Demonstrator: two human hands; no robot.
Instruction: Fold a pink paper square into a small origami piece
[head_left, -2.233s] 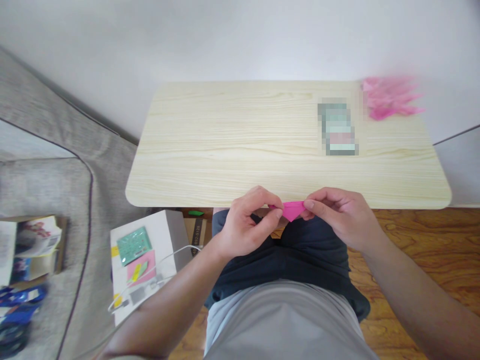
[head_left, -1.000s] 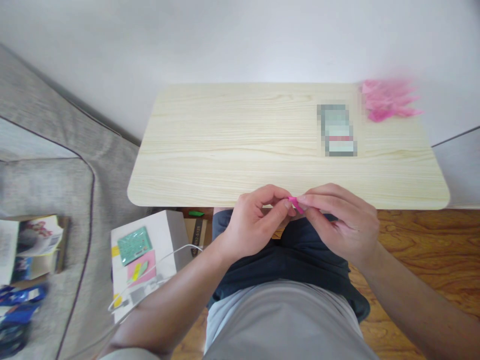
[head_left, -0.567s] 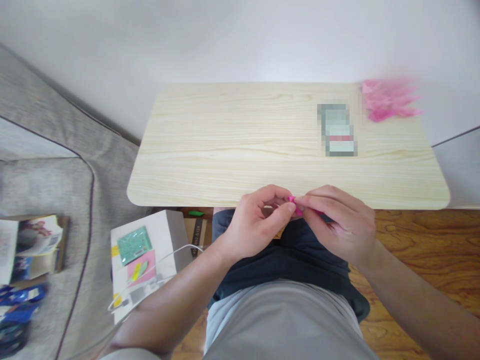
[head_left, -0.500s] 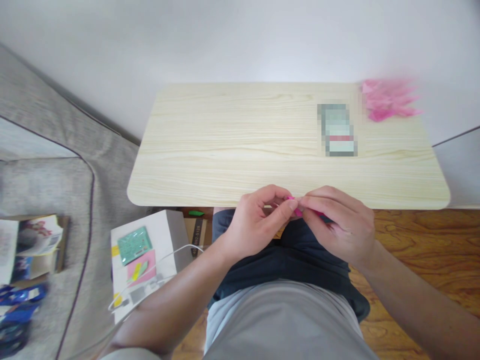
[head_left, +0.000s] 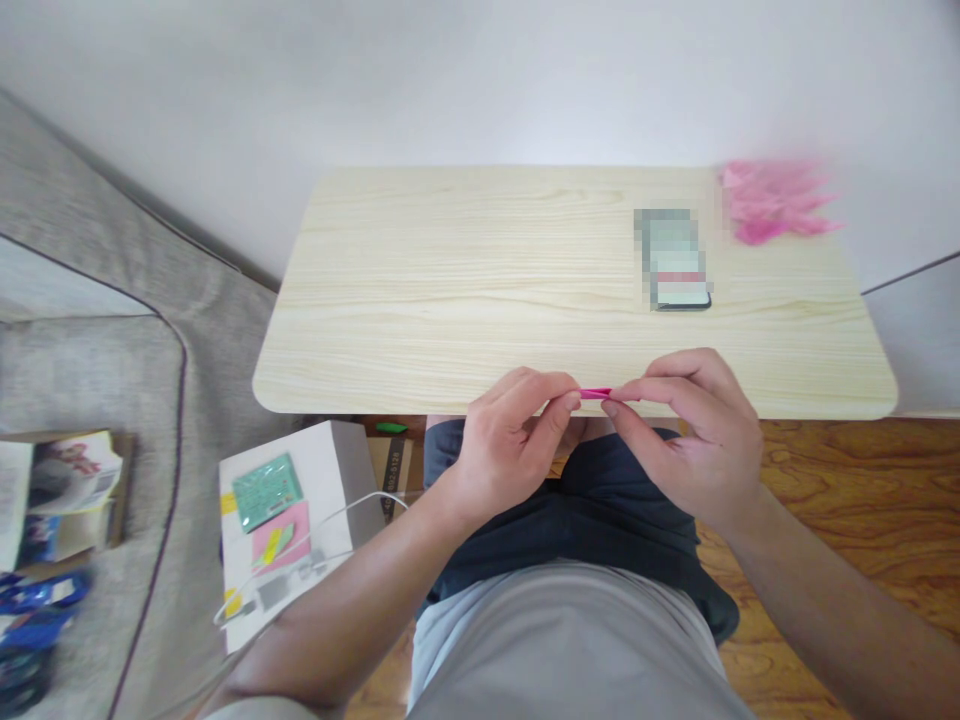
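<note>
Between my two hands, over the near edge of the pale wooden table (head_left: 450, 290), is a narrow strip of folded pink paper (head_left: 596, 394). My left hand (head_left: 517, 430) pinches its left end between thumb and forefinger. Thumb and fingertips of my right hand (head_left: 694, 425) close on the right end. Parts of the paper are covered by the fingertips. Several pointed pink folded pieces (head_left: 780, 200) lie in a blurred heap at the table's far right corner. A phone (head_left: 679, 260), its screen blurred into blocks, rests left of that heap.
Left of my legs stands a white box (head_left: 349, 470) carrying a green packet (head_left: 266, 492), pink paper sheets (head_left: 292, 525) and a white cable (head_left: 375, 492). A grey sofa (head_left: 217, 400) is further left, with an open carton (head_left: 75, 490) on it. A white wall (head_left: 525, 80) backs the table.
My hands have drawn slightly apart, and the pink paper now shows as a straight level strip between them. The fingers of my right hand have lifted and spread a little.
</note>
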